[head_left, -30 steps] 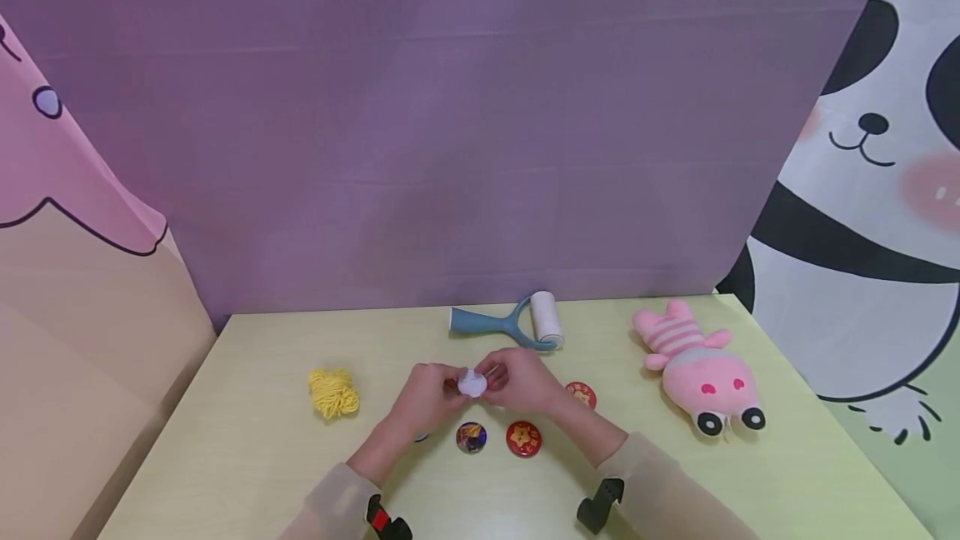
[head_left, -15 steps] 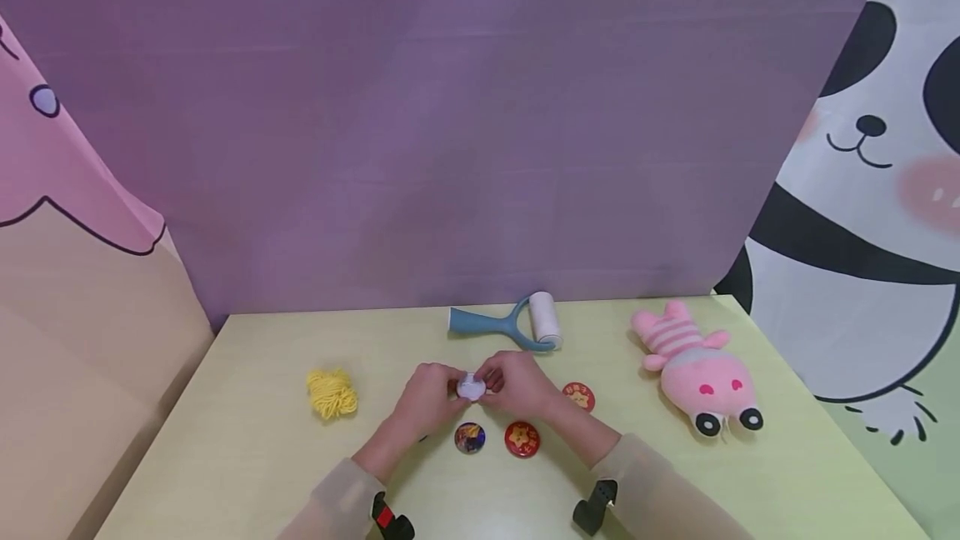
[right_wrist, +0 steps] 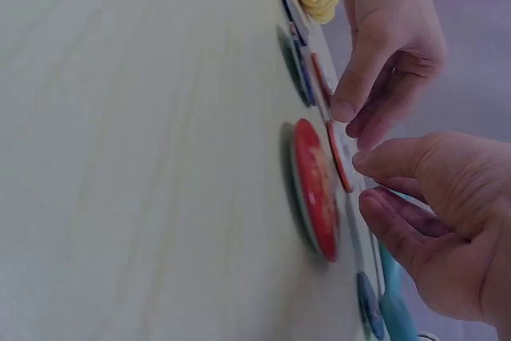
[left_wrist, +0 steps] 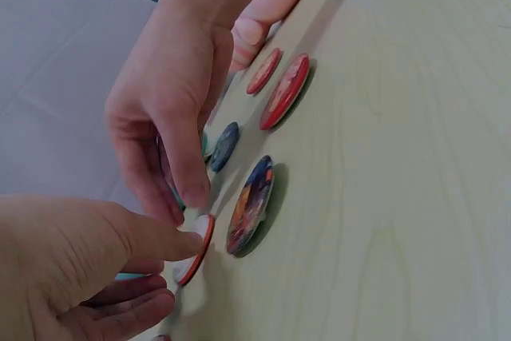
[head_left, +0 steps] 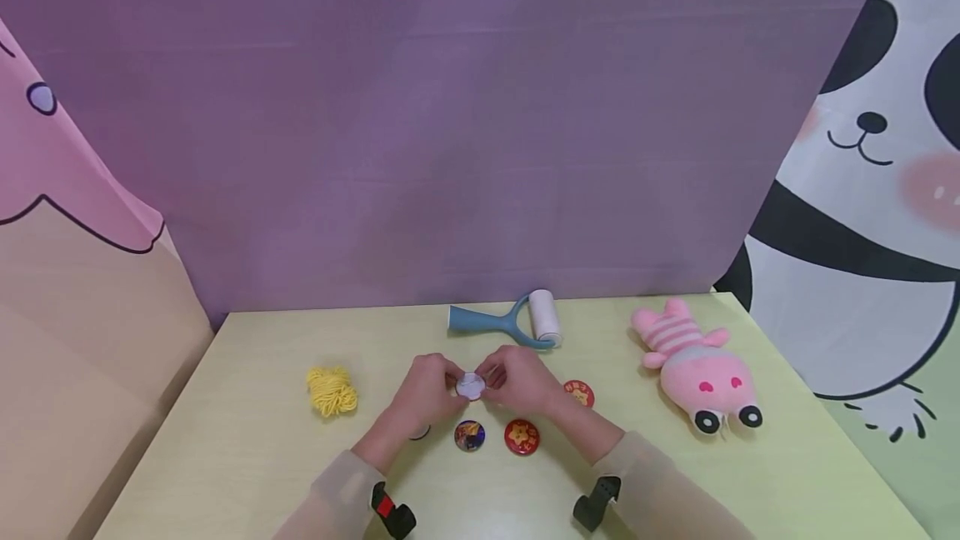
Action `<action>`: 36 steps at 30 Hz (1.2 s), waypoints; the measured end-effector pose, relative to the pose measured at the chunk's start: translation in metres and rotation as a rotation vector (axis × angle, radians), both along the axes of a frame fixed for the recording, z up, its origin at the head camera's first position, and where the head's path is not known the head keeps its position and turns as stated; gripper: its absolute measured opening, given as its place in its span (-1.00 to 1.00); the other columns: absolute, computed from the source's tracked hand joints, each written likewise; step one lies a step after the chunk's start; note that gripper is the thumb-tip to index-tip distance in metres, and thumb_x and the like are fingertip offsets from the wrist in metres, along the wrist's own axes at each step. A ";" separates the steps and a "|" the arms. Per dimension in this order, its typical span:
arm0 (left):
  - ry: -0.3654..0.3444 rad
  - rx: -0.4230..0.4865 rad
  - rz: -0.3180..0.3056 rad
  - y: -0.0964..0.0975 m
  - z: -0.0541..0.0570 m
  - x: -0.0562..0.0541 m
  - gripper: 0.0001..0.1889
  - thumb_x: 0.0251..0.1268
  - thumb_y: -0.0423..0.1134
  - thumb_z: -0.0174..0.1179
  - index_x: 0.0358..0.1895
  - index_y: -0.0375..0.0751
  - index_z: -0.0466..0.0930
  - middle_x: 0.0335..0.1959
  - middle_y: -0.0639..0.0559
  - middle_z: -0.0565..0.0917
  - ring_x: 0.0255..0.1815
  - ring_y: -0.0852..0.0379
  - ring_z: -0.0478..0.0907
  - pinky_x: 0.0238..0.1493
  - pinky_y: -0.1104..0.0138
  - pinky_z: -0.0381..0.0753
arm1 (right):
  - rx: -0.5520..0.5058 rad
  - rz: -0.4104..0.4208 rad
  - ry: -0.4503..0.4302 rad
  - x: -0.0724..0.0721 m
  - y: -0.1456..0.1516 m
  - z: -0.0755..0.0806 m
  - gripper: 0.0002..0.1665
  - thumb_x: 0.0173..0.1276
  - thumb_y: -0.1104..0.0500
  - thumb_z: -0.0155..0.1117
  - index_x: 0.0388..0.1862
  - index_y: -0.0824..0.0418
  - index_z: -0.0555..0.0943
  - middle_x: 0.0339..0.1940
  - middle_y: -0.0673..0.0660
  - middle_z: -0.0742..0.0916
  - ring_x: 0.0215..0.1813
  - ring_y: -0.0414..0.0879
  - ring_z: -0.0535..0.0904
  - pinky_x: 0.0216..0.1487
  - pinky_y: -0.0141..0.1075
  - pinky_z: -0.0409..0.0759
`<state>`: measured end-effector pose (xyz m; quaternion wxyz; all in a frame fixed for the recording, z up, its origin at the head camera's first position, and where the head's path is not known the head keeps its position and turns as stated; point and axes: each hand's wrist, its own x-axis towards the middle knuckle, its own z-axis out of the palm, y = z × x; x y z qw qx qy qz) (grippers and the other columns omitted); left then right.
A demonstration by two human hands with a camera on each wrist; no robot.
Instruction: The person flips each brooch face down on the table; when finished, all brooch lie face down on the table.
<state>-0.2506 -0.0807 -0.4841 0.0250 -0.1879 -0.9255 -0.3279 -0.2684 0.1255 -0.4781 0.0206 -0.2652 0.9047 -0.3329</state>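
Note:
Between my two hands is a small round button badge [head_left: 470,387] with a pale face and a red-orange rim, seen edge-on in the left wrist view. My left hand [head_left: 429,394] pinches its left side; the left thumb lies over the badge [left_wrist: 197,257] in the left wrist view. On the opposite side, my right hand [head_left: 525,382] holds the edge with thumb and fingertips, partly hidden. Nearer me lie a dark picture badge [head_left: 470,436] and a red badge with a gold star [head_left: 522,437]. Another red badge [head_left: 578,393] shows beyond the right forearm.
Yellow yarn [head_left: 332,392] lies to the left. Behind the hands is a blue Y-shaped handle with a white roller [head_left: 545,318]. A pink plush toy [head_left: 701,373] lies at the right. One more badge [head_left: 420,433] is partly covered by the left wrist.
Both hands stay around the pale badge and shift only slightly. Its face looks a little more turned upward, and more of the badge under the left wrist shows.

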 end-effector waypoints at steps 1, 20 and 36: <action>-0.013 0.008 0.003 -0.002 0.001 0.000 -0.70 0.12 -0.29 0.61 -0.10 -0.36 0.84 -0.26 -0.07 0.81 -0.27 0.16 0.60 -0.19 0.34 0.68 | -0.002 -0.008 -0.008 0.000 0.001 0.002 -0.77 0.26 0.28 0.59 -0.09 0.23 0.83 -0.22 0.11 0.83 -0.23 -0.14 0.76 -0.21 -0.40 0.72; 0.043 -0.033 -0.176 -0.038 0.015 0.046 -0.68 0.16 -0.27 0.57 -0.03 -0.33 0.83 -0.17 -0.08 0.85 -0.21 0.08 0.71 -0.13 0.34 0.73 | 0.051 0.128 -0.028 0.035 0.012 0.014 -0.75 0.26 0.27 0.58 -0.08 0.24 0.80 -0.19 0.08 0.85 -0.25 -0.24 0.68 -0.17 -0.44 0.71; 0.041 -0.142 -0.208 -0.025 0.001 0.058 -0.57 0.11 -0.20 0.62 0.01 -0.36 0.82 -0.35 0.03 0.79 -0.38 0.34 0.46 -0.25 0.43 0.58 | 0.087 0.190 0.008 0.054 0.001 0.013 -0.71 0.13 0.34 0.58 -0.14 0.32 0.79 -0.37 0.08 0.81 -0.36 -0.28 0.67 -0.24 -0.47 0.63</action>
